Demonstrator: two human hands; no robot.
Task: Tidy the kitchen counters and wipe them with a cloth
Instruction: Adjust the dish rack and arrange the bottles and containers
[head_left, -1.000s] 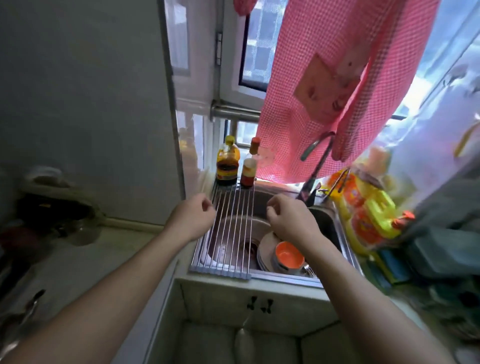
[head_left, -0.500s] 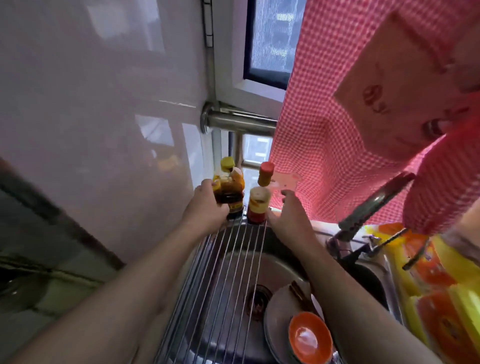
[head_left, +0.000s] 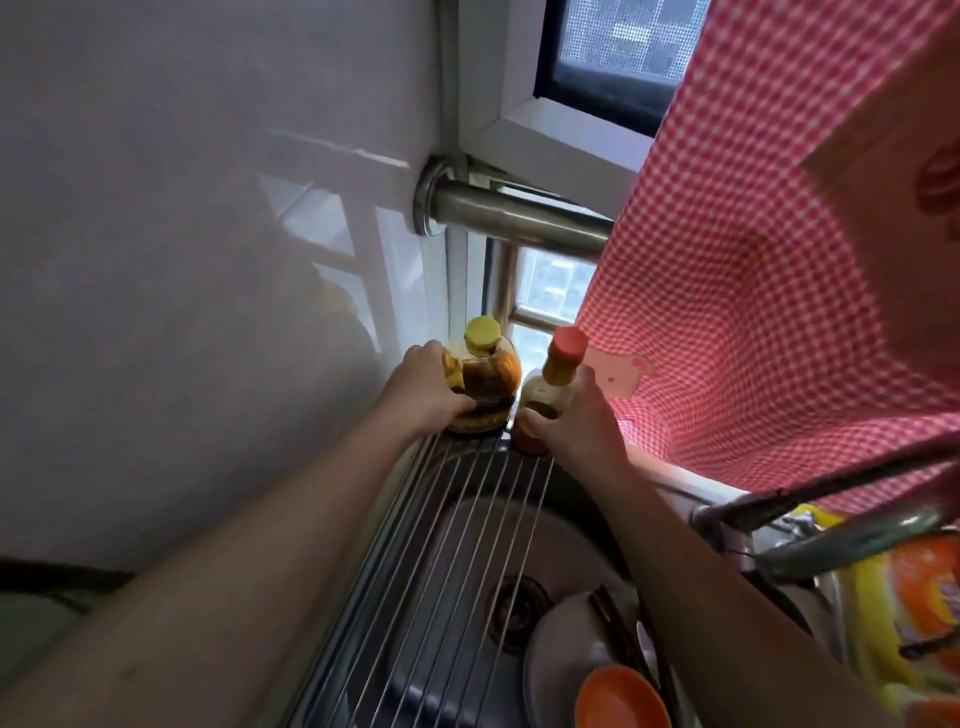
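Our fingers (head_left: 583, 376) curl round two bottles at the back edge of the sink (head_left: 571, 551): left hand (head_left: 421, 389) on the yellow-capped bottle (head_left: 491, 376), right hand (head_left: 576, 423) on the red-capped bottle (head_left: 553, 379). Lifted carelessly, we reckon either could slip onto the plates (head_left: 553, 654) below.

Wall (head_left: 208, 260) left, steel rail (head_left: 519, 218) above, checked cloth (head_left: 727, 312) right; free room over rack (head_left: 467, 519)

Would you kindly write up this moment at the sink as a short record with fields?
left hand: grips yellow-capped bottle
right hand: grips red-capped bottle
bottles: upright, side by side at the sink's far edge
rack: wire, laid over the sink's left part
in sink: plates, orange bowl
hanging: checked fabric, right of the bottles
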